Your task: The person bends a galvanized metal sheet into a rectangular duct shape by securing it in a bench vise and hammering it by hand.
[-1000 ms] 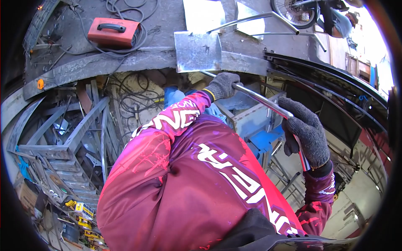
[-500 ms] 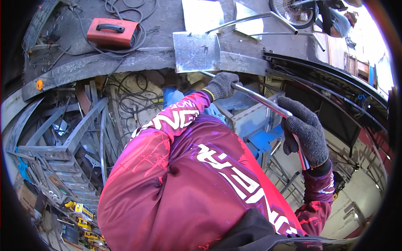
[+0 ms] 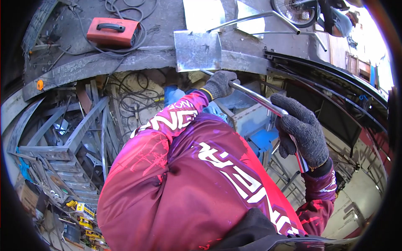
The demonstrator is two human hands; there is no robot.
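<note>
A shiny bent metal tube (image 3: pixel 258 98) runs between my two gloved hands. My left hand (image 3: pixel 221 85), in a dark grey knit glove with a yellow cuff edge, is wrapped round the tube; a short end shows past it. My right hand (image 3: pixel 305 133), in the same kind of glove, holds the tube close to its bend, fingers curled round it. Beyond the bend, the tube drops toward my right wrist, with reddish reflections on it. Just past my left hand, a square sheet of metal (image 3: pixel 197 51) lies on the ledge.
A red machine box (image 3: pixel 112 32) with a black handle stands on the ground among cables. More bent tubes (image 3: pixel 251 19) and pale sheets lie ahead. Metal frames (image 3: pixel 63 151) fill the left side. At upper right are a motorcycle wheel (image 3: pixel 296 10) and another person (image 3: pixel 340 23).
My right hand has shifted slightly left and up along with the bent part of the tube. My left hand keeps its hold almost in place.
</note>
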